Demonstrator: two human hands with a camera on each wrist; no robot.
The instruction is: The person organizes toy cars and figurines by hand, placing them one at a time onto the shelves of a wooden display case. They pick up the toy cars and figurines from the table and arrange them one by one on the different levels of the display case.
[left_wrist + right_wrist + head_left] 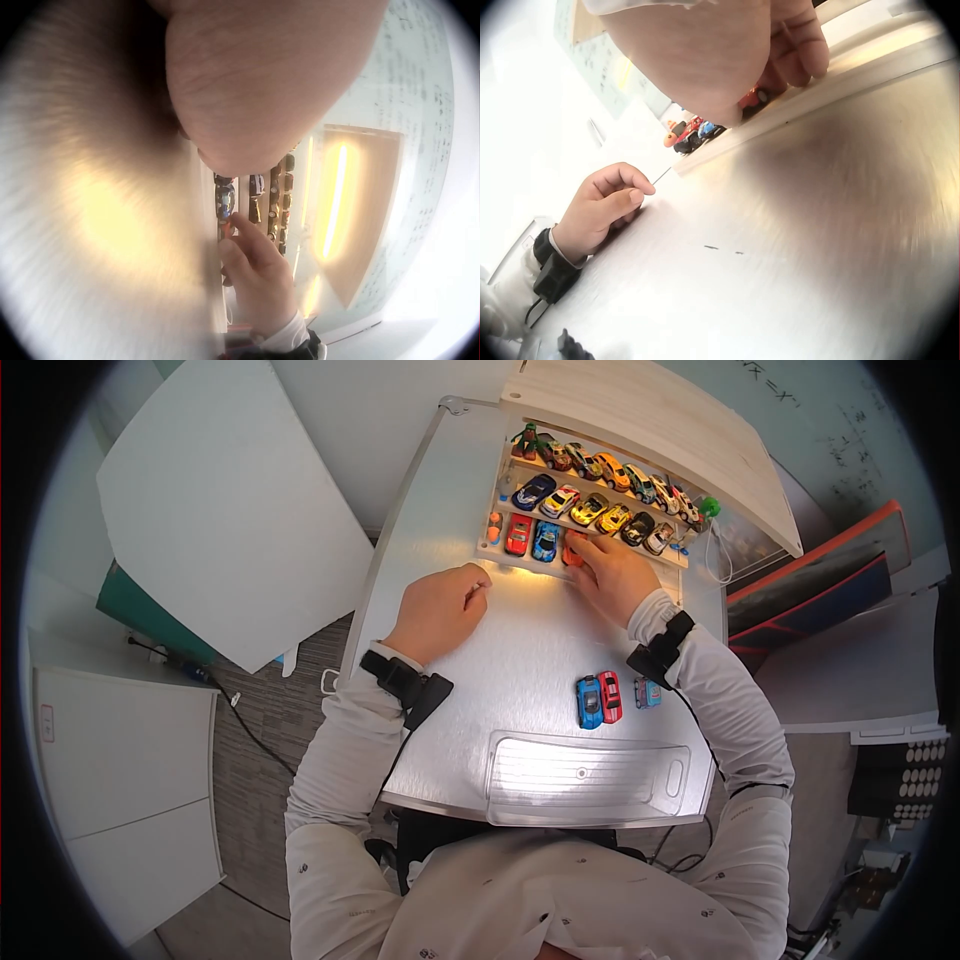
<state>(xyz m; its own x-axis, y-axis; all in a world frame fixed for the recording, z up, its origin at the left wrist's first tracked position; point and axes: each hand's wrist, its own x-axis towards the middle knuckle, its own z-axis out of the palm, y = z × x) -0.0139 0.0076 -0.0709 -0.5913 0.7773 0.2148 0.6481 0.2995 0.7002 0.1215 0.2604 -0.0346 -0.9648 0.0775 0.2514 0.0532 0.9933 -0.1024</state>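
On the bottom step of a wooden display rack (pixel 610 568), my right hand (pixel 613 580) pinches an orange-red toy car (pixel 571 550) between thumb and fingers. The fingers cover much of this car; part of its body and a wheel show in the right wrist view (pixel 754 97). To its left stand a blue toy car (pixel 546 542) and a red toy car (pixel 517 534). My left hand (pixel 437 612) rests on the table in front of the rack's left end, fingers loosely curled, holding nothing.
Several toy cars (pixel 588 508) fill the upper steps. Nearer me on the metal table (pixel 480 680) lie a blue car (pixel 589 702), a red car (pixel 610 696) and a small blue-grey toy (pixel 648 692). A clear plastic tray (pixel 505 800) sits at the front edge.
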